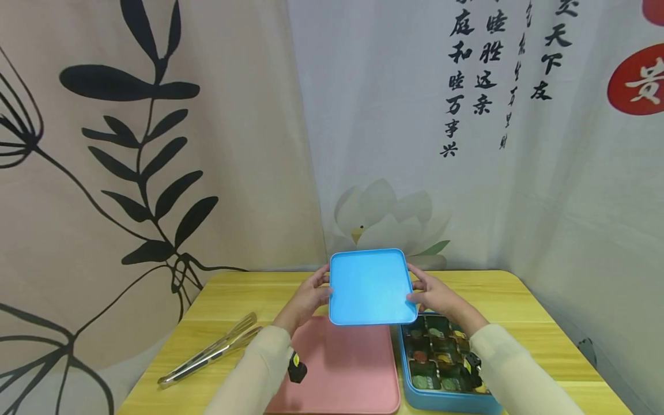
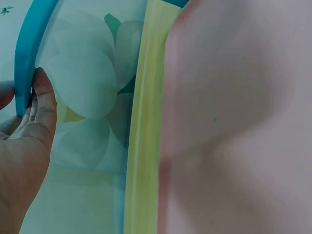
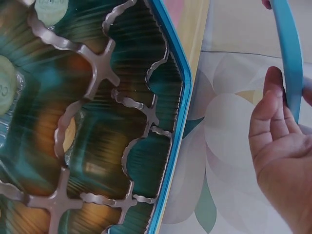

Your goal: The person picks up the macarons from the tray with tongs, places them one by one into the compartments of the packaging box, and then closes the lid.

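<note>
A flat blue lid (image 1: 370,288) with rounded corners is held up over the far part of the table, tilted toward the head camera. My left hand (image 1: 310,297) grips its left edge, and my right hand (image 1: 433,294) grips the right one. Both wrist views show the lid's rim between thumb and fingers. Below on the right stands a blue box (image 1: 446,399) with a divided dark insert; its compartments hold small round pieces, seen closer in the right wrist view. A pink tray (image 1: 347,369) lies beside the box, under the lid and left forearm.
Metal tongs (image 1: 210,351) lie on the yellow wooden table (image 1: 233,294) at the left. Behind the table hangs a printed cloth (image 1: 249,144) with dark leaves, a pale flower and writing.
</note>
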Demonstrator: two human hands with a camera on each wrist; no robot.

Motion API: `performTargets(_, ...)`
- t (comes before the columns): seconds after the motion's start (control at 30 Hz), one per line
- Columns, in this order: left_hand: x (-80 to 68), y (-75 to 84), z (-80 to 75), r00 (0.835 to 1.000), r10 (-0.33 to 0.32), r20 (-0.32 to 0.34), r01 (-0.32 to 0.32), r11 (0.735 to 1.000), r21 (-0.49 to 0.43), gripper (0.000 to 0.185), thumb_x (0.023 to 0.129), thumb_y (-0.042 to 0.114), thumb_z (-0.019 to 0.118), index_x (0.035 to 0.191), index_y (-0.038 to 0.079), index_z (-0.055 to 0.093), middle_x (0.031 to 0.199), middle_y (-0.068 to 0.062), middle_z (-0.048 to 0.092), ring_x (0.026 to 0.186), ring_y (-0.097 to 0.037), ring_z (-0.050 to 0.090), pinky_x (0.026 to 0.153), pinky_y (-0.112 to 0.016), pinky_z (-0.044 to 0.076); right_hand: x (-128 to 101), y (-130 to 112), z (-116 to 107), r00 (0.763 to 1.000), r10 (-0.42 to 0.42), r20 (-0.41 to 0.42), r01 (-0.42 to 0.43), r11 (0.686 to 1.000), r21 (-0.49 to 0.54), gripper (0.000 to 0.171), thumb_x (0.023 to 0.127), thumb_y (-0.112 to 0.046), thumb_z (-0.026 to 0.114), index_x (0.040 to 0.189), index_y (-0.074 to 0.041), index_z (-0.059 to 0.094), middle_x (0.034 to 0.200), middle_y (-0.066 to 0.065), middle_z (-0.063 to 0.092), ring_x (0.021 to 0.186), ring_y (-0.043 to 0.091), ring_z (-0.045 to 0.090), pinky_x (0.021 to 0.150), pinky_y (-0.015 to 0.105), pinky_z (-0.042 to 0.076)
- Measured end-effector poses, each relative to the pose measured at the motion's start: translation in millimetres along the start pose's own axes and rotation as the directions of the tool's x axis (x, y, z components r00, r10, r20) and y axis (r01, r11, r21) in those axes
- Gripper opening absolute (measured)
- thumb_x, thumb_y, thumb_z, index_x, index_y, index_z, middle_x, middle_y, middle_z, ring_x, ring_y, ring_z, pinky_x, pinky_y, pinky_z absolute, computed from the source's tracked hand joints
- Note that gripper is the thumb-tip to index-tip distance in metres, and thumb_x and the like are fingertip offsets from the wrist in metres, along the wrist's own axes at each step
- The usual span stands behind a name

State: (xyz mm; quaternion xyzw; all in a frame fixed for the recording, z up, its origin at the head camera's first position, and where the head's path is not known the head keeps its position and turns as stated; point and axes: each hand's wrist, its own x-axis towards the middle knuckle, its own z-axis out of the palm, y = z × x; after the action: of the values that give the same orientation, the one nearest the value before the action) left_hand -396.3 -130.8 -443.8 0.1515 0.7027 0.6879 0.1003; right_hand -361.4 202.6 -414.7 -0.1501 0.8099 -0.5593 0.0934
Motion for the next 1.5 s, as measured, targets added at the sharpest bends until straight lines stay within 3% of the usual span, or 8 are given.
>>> performTargets(0.37, -0.9, 5.1, 3.3, 0.999, 0.013, 0.037, -0.014, 1.000, 0.023, 0.066, 0.097, 0.003, 0.057, 0.156, 0.012, 0.030, 0.136, -0.017, 0.049, 0.113, -0.031, 0.057, 0.098, -0.049, 0.047, -0.7, -4.2, -3.3, 0.997, 0.012, -0.083, -0.016, 0.999, -0.040, 0.072, 0.098, -0.004, 0.055, 0.159, -0.008, 0.016, 0.131, 0.029, 0.054, 0.097, 0.031, 0.065, 0.081, 0.050, 0.055)
performTargets(0.7, -0.8, 11.0, 3.4, 1.000, 0.021, -0.004, -0.021, 0.997, 0.072, 0.065, 0.096, 0.005, 0.061, 0.155, 0.014, 0.034, 0.134, -0.015, 0.051, 0.115, -0.030, 0.059, 0.095, -0.046, 0.049, 2.9, -12.1, -5.4, 0.994, 0.004, -0.114, -0.011, 0.998, -0.061, 0.073, 0.097, 0.000, 0.056, 0.159, -0.010, 0.018, 0.130, 0.028, 0.054, 0.099, 0.033, 0.066, 0.081, 0.049, 0.055)
performTargets(1.07, 2.7, 13.7, 0.7, 0.999, 0.030, -0.021, -0.028, 0.996, 0.088, 0.064, 0.097, 0.002, 0.061, 0.154, 0.013, 0.035, 0.135, -0.017, 0.050, 0.115, -0.031, 0.057, 0.094, -0.044, 0.050, 7.1, -13.2, -0.7, 0.985, 0.023, -0.172, -0.037, 0.996, -0.083, 0.074, 0.095, 0.001, 0.061, 0.158, -0.012, 0.024, 0.118, 0.023, 0.052, 0.094, 0.032, 0.064, 0.081, 0.048, 0.056)
performTargets(1.27, 3.1, 15.2, 0.1, 0.999, 0.045, -0.018, -0.043, 0.994, 0.099, 0.063, 0.097, 0.000, 0.060, 0.154, 0.013, 0.036, 0.134, -0.017, 0.050, 0.113, -0.031, 0.057, 0.094, -0.042, 0.050, 7.4, -14.0, 1.3, 0.977, 0.013, -0.212, -0.032, 0.996, -0.088, 0.070, 0.095, 0.002, 0.060, 0.156, -0.008, 0.027, 0.119, 0.024, 0.053, 0.096, 0.033, 0.063, 0.078, 0.046, 0.057)
performTargets(1.5, 4.3, 14.3, 0.7, 0.997, 0.046, -0.066, -0.040, 0.995, 0.094, 0.056, 0.096, 0.000, 0.062, 0.148, 0.007, 0.045, 0.132, -0.016, 0.055, 0.114, -0.032, 0.060, 0.094, -0.045, 0.050, 6.6, -15.8, 2.9, 0.967, 0.015, -0.256, -0.038, 0.996, -0.086, 0.065, 0.095, 0.002, 0.060, 0.154, -0.006, 0.033, 0.124, 0.026, 0.054, 0.101, 0.037, 0.064, 0.083, 0.050, 0.055)
